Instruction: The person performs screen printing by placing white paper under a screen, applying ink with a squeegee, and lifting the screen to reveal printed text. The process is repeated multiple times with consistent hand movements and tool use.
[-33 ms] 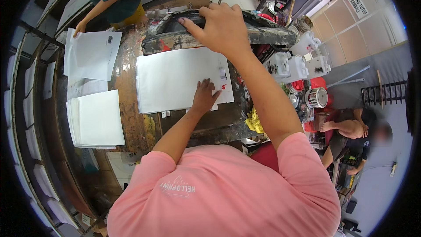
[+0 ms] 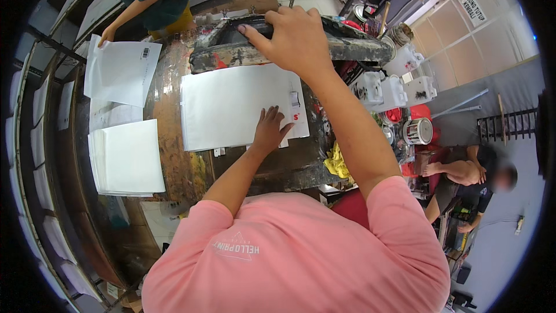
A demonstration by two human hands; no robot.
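My left hand (image 2: 270, 129) lies flat with fingers spread on the right part of a white paper or plastic sheet (image 2: 231, 101), the top of a small pile. A red printed mark (image 2: 296, 117) and a dark printed patch (image 2: 295, 99) show near that pile's right edge. With my right hand (image 2: 296, 37) I grip the near bar of an ink-stained printing screen frame (image 2: 359, 50), thumb to the left. The frame is tilted up beyond the sheets.
At left, a co-worker's hand (image 2: 108, 36) holds a white sheet (image 2: 121, 78) above a white stack (image 2: 128, 159). A yellow cloth (image 2: 336, 161) lies at the stained table's (image 2: 174, 139) right edge. White jugs (image 2: 394, 90) and a paint can (image 2: 417, 131) stand beyond. A person sits at right.
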